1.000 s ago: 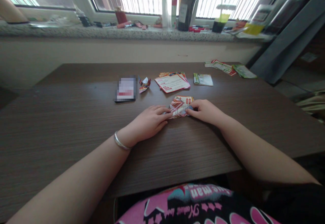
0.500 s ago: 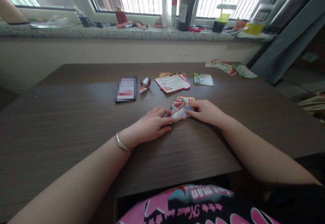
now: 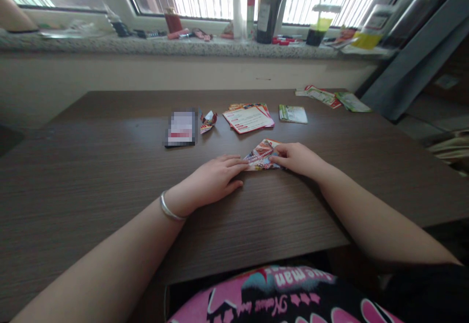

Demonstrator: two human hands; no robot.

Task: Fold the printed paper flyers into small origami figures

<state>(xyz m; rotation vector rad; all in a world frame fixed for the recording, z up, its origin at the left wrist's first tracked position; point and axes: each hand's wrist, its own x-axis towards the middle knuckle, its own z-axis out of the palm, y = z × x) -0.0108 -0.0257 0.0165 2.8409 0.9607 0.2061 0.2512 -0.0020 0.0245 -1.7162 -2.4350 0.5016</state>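
Observation:
A folded piece of printed paper (image 3: 261, 156), red, white and blue with pictures, lies on the table between my hands. My left hand (image 3: 220, 174) rests palm down with its fingers stretched out, their tips on the paper's left corner. A silver bangle circles that wrist. My right hand (image 3: 298, 158) has its thumb and fingers curled together at the paper's right side, holding it. Part of the paper's right end is hidden under those fingers.
Beyond my hands lie a stack of printed cards (image 3: 249, 118), a crumpled folded paper (image 3: 208, 121), a dark flat object with a blurred white face (image 3: 181, 127) and a small green-white stack (image 3: 293, 114). More leaflets (image 3: 322, 96) lie far right. Bottles (image 3: 269, 15) stand on the windowsill.
The paper has turned, and its lower edge now runs nearly level. The orange strip showing at its top is mostly gone from sight. My left hand has shifted slightly left, fingers straighter.

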